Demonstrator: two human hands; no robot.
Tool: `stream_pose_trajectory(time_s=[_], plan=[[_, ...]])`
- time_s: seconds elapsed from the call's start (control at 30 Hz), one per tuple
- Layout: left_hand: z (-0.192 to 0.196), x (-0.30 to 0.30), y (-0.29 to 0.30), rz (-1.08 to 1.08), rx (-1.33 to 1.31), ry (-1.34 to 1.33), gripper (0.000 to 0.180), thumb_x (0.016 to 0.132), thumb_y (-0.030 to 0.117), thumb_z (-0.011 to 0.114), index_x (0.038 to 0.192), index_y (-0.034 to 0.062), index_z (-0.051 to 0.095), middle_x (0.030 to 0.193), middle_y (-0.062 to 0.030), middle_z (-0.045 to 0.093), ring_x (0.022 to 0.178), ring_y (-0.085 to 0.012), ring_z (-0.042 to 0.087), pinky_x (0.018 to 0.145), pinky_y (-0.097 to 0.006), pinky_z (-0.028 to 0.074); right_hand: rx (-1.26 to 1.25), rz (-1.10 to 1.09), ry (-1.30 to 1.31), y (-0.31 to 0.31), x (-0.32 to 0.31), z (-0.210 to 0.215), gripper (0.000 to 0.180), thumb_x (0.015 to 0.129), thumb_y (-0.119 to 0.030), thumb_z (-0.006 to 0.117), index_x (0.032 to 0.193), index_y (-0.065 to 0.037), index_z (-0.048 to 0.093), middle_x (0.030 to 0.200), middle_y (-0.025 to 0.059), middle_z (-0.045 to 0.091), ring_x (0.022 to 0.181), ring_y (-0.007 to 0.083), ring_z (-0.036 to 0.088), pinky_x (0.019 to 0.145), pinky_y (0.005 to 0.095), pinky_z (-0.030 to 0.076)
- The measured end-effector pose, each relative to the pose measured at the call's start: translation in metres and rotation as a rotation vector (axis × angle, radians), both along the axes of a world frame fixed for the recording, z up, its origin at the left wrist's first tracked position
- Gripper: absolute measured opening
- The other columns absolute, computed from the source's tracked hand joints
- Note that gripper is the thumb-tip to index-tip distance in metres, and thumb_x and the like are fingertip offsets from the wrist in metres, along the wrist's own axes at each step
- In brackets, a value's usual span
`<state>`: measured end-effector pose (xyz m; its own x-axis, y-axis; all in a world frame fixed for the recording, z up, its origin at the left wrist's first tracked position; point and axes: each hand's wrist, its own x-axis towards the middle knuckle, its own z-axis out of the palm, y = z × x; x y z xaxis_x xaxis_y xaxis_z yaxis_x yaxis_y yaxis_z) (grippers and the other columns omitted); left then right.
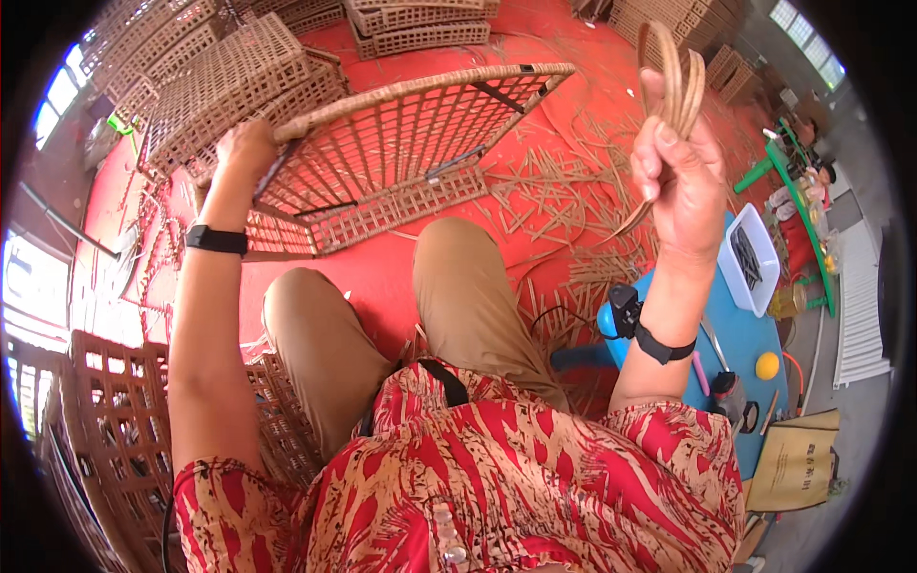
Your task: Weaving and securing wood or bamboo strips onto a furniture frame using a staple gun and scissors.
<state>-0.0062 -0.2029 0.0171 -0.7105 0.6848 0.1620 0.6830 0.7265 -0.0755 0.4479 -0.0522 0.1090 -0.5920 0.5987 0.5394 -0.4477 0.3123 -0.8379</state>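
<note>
Floor (pixel 401 277), red, strewn with cut cane offcuts, most thickly toward the far right. Wicker panel (pixel 401 153), large lattice frame with dark metal bars inside, raised at a tilt above the floor, far of the knees; its near left corner is gripped by the left hand (pixel 246 145), fingers closed round the rim, a black watch on that wrist. Stacked wicker crates (pixel 224 81), far left, just behind the panel; further stacks along the far edge at centre and far right. Wicker crate (pixel 119 420), reddish brown, near left, beside the person's left arm and thigh. Person's legs in tan trousers, knees bent, at centre; red patterned shirt at the near edge. Blue tabletop (pixel 740 329), low, to the right, carrying a white rectangular tray (pixel 752 258) of dark small pieces, a yellow ball (pixel 767 366), and several small tools too small to tell apart. Green stand (pixel 788 172), far right, beyond the tray. Tan paper bag (pixel 793 463), near right, beside the tabletop. Right hand (pixel 683 181), raised, closed on a coil of cane strip (pixel 676 81), the loops standing above the fingers and loose ends trailing below the palm; a black strap with a small device on that wrist.
</note>
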Motion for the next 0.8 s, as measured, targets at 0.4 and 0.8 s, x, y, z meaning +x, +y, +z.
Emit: stream_pose_trajectory(time_s=[0.4, 0.8], plan=[[0.01, 0.032, -0.011, -0.068, -0.225, -0.192, 0.048, 0.068, 0.032, 0.082, 0.106, 0.0045, 0.07, 0.11, -0.0161, 0.07, 0.105, -0.0307, 0.066, 0.089, -0.042, 0.052, -0.275, 0.687, -0.408, -0.074, -0.062, -0.082, 0.038, 0.097, -0.011, 0.051, 0.134, -0.001, 0.053, 0.072, -0.0006, 0.058, 0.057, 0.0053, 0.051, 0.054, 0.0195, 0.043], [0.04, 0.123, -0.049, -0.179, 0.447, -0.208, 0.044, 0.087, 0.041, 0.064, 0.102, -0.0001, 0.067, 0.079, -0.0135, 0.066, 0.077, -0.027, 0.063, 0.074, -0.035, 0.049, -0.408, 0.744, -0.553, -0.106, -0.058, -0.134, 0.037, 0.099, -0.013, 0.049, 0.135, -0.008, 0.055, 0.072, -0.0015, 0.058, 0.058, 0.0039, 0.051, 0.055, 0.0182, 0.042]])
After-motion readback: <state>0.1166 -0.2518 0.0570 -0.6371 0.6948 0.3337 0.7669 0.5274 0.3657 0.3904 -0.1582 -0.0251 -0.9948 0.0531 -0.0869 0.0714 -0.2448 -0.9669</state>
